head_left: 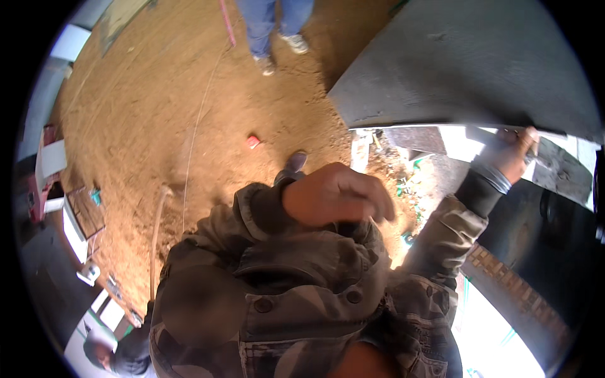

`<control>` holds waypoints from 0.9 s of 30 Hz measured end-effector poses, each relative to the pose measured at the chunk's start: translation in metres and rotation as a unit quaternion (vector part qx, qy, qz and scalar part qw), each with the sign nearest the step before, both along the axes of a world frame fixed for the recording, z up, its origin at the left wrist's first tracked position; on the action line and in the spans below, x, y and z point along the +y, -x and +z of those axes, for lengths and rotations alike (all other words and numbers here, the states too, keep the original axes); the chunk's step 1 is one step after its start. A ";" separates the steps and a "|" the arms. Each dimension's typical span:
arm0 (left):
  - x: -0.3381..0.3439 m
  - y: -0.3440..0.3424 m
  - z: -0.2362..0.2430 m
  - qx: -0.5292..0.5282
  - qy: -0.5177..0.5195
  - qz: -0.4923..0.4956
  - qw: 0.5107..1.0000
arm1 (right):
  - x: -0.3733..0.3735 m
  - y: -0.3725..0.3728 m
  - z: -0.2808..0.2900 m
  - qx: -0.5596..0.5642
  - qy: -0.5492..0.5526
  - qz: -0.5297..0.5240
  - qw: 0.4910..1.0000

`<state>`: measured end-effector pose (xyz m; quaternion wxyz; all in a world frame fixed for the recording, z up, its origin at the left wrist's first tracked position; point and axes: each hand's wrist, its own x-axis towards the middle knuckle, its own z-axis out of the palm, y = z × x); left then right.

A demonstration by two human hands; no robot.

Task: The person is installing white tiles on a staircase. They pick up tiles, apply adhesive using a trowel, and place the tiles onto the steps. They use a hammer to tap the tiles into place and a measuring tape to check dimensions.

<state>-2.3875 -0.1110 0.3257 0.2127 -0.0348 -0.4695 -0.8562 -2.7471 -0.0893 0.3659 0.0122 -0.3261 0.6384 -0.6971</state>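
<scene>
A large dark grey panel [466,69] fills the upper right, its near edge running toward my right side. At that edge is my right hand [513,151], its fingers closed around the rim and partly hidden by it. A grey band circles my right wrist. My left hand [340,195] is bent across in front of my chest, touching no panel. Its fingers curl downward and are smeared by motion; whether anything is in them cannot be made out. A patterned jacket [302,315] covers my body and both arms.
Sandy ground holds a small red object [253,142] and a thin string [196,126]. Someone in blue trousers [258,28] stands ahead; another person [129,349] is at lower left. Rubble [409,179] lies below the panel, bricks [513,280] at right.
</scene>
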 end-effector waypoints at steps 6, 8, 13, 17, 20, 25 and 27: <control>0.026 -0.012 -0.113 -0.325 0.381 0.108 0.859 | -0.014 -0.039 0.020 -0.098 0.108 0.030 0.989; 0.032 -0.012 -0.130 -0.442 0.219 0.041 0.869 | -0.010 -0.029 0.012 -0.025 0.089 0.005 0.996; 0.004 0.003 -0.130 -0.405 0.347 0.116 0.838 | -0.017 -0.042 0.019 -0.103 0.140 0.023 0.985; -0.041 0.054 -0.092 -0.306 0.432 0.206 0.823 | -0.016 -0.043 0.029 -0.160 0.156 0.004 0.975; -0.069 0.112 -0.026 -0.204 0.500 0.266 0.799 | -0.014 -0.042 0.038 -0.136 0.163 -0.005 0.977; -0.078 0.192 0.041 -0.150 0.622 0.287 0.713 | -0.008 -0.043 0.037 -0.168 0.182 0.013 0.969; -0.084 0.205 0.045 -0.139 0.657 0.262 0.693 | -0.007 -0.044 0.036 -0.152 0.160 -0.008 0.975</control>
